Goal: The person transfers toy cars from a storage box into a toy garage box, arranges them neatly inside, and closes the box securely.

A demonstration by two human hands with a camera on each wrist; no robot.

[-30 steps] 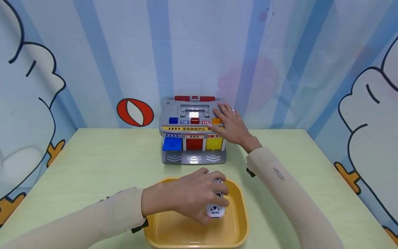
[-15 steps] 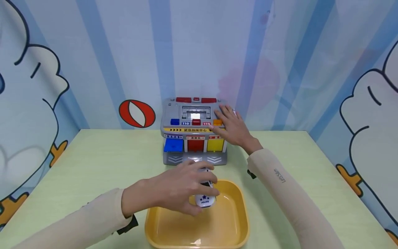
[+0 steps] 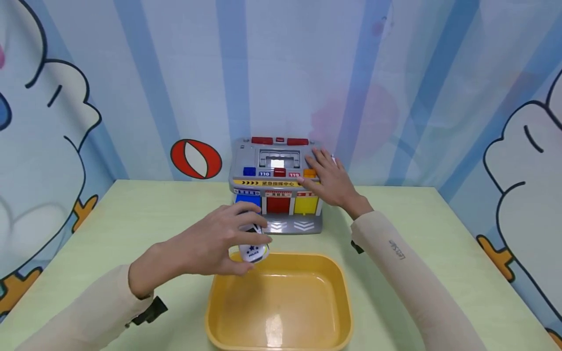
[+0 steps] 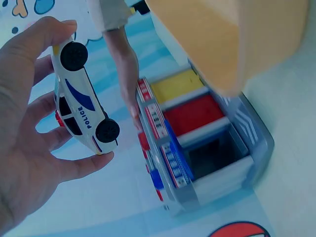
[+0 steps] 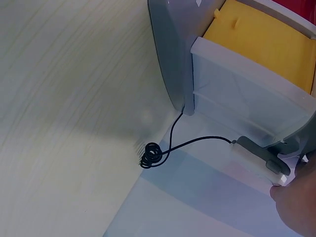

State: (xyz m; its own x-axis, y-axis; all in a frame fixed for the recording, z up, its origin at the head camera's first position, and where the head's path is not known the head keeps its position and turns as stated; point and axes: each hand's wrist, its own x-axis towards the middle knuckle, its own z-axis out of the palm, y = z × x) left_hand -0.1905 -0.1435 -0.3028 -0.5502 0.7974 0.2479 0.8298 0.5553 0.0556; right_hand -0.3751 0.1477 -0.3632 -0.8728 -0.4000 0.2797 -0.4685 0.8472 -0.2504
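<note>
My left hand (image 3: 215,239) holds a white toy police car (image 3: 252,251) by its ends, thumb on one side and fingers on the other. In the left wrist view the car (image 4: 81,101) shows its side and black wheels. Behind it stands a grey toy emergency station (image 3: 243,156) with a blue, a red and a yellow door. The blue door (image 4: 178,148) is swung up, with a dark bay below; the red door (image 4: 195,116) and yellow door (image 4: 177,88) are down. My right hand (image 3: 331,183) rests on the station's right top edge, fingers extended.
A yellow tray (image 3: 281,297) sits on the pale table (image 3: 175,204) in front of the station. On the station's right side, a small handset (image 5: 261,158) hangs by a coiled black cord (image 5: 152,155). A striped cartoon backdrop (image 3: 285,73) rises behind.
My left hand has lifted the police car from over the tray and carried it left and forward, in front of the blue door. The right hand stays on the station.
</note>
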